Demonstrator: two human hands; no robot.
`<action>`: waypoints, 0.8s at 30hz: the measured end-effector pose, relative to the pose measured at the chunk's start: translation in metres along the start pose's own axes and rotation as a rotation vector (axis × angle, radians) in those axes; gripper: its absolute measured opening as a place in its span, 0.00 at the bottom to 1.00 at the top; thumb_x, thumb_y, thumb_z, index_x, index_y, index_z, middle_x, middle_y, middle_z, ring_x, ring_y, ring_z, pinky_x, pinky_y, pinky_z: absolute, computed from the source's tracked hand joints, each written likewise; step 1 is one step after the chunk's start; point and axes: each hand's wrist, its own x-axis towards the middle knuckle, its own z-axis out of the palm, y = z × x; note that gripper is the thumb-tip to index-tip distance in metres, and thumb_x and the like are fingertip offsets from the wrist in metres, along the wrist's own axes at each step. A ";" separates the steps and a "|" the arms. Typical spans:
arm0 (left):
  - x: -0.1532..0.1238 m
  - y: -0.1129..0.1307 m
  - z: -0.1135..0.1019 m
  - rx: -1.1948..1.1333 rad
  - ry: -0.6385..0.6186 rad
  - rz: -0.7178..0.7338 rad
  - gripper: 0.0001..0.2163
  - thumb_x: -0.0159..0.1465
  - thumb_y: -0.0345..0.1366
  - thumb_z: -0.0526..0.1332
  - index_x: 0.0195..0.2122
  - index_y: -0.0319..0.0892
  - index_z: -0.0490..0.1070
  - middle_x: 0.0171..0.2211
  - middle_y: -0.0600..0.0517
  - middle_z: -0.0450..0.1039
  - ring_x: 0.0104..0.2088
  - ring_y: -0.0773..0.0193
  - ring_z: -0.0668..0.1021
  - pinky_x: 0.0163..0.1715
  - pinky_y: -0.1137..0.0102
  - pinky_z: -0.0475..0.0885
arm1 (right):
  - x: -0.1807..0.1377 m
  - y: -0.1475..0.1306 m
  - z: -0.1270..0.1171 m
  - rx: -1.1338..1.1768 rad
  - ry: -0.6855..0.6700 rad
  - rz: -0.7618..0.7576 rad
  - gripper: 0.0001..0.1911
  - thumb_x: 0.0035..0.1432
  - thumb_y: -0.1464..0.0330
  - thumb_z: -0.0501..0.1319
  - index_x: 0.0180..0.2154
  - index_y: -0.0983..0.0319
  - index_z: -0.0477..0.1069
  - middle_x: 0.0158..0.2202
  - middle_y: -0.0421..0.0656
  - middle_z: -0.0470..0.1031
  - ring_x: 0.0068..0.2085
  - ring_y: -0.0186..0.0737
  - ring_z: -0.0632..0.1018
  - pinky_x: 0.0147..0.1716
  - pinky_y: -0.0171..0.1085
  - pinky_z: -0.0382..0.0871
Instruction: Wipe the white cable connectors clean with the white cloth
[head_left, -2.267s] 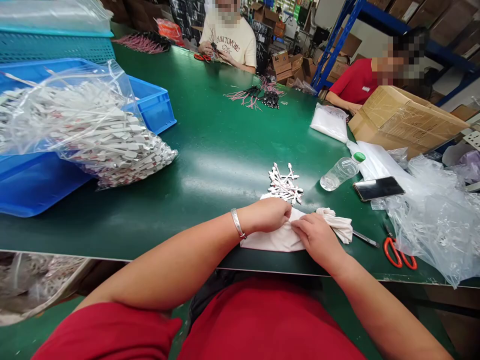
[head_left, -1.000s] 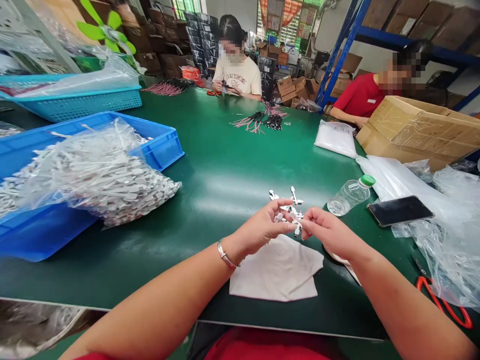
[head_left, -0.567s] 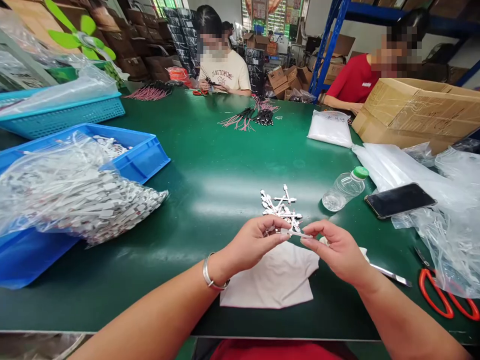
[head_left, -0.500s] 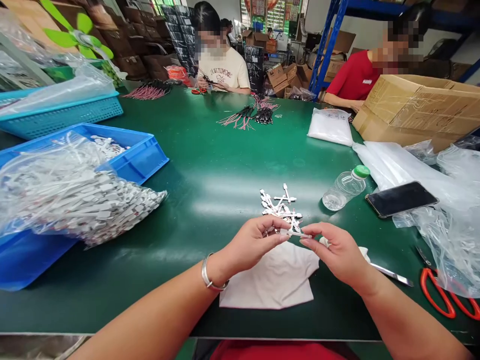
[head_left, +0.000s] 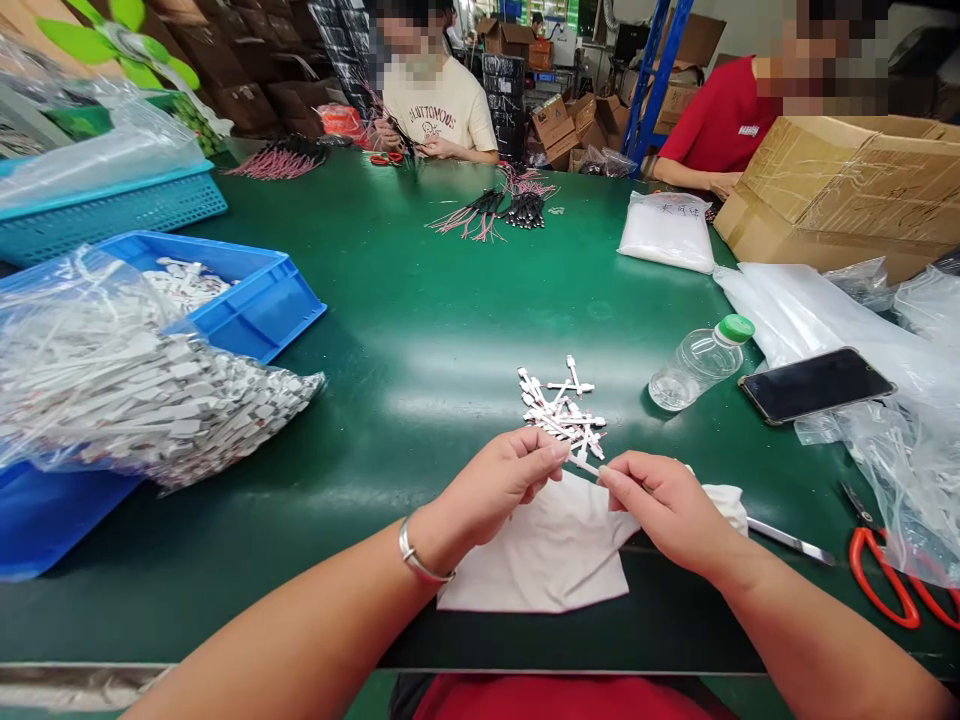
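Note:
Between my two hands is a small white plastic stick-like part (head_left: 584,465), held above a white cloth (head_left: 536,570). My left hand (head_left: 510,475), with a silver bangle at the wrist, is closed in a pinch at the part's left end. The fingers of my right hand (head_left: 652,495) pinch its right end. Just beyond my fingertips lies a loose pile of similar white parts (head_left: 559,405) on the green table (head_left: 390,320). Part of the cloth bunches up behind my right hand.
At left, a bag of white parts (head_left: 180,400) rests over a blue bin (head_left: 259,300). To the right are a bottle (head_left: 694,370), a phone (head_left: 817,385), a metal blade-like tool (head_left: 791,540) and red-handled scissors (head_left: 885,575). Two people sit across the table near a cardboard box (head_left: 840,190).
The white part has turned from nearly level to sloping down toward my right hand. My left fingers have curled in more tightly. The camera view has tilted slightly downward.

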 end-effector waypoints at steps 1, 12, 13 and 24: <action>-0.001 -0.001 0.001 0.001 0.020 0.012 0.16 0.55 0.45 0.65 0.24 0.39 0.63 0.18 0.60 0.57 0.18 0.76 0.54 0.18 0.76 0.48 | -0.001 -0.001 0.003 0.011 -0.022 0.008 0.17 0.64 0.63 0.52 0.23 0.61 0.65 0.22 0.38 0.70 0.26 0.33 0.71 0.27 0.32 0.62; 0.004 0.025 -0.020 -0.287 0.173 -0.009 0.12 0.55 0.39 0.61 0.23 0.40 0.59 0.22 0.56 0.62 0.20 0.73 0.66 0.17 0.78 0.59 | -0.004 0.002 0.022 -0.288 -0.209 -0.323 0.13 0.65 0.66 0.53 0.43 0.63 0.74 0.35 0.46 0.76 0.37 0.42 0.73 0.38 0.39 0.66; 0.004 0.029 -0.024 -0.250 0.171 -0.024 0.11 0.54 0.38 0.63 0.25 0.40 0.61 0.23 0.55 0.64 0.21 0.73 0.67 0.18 0.78 0.61 | -0.003 0.003 0.022 -0.359 -0.217 -0.323 0.13 0.65 0.67 0.53 0.43 0.63 0.74 0.35 0.47 0.76 0.38 0.43 0.72 0.38 0.40 0.66; 0.005 0.009 -0.033 1.093 0.203 0.233 0.05 0.53 0.37 0.63 0.25 0.42 0.69 0.26 0.52 0.69 0.26 0.63 0.67 0.25 0.71 0.56 | -0.003 -0.003 0.011 -0.476 -0.339 -0.233 0.11 0.64 0.68 0.55 0.35 0.62 0.76 0.35 0.45 0.72 0.38 0.41 0.69 0.38 0.39 0.65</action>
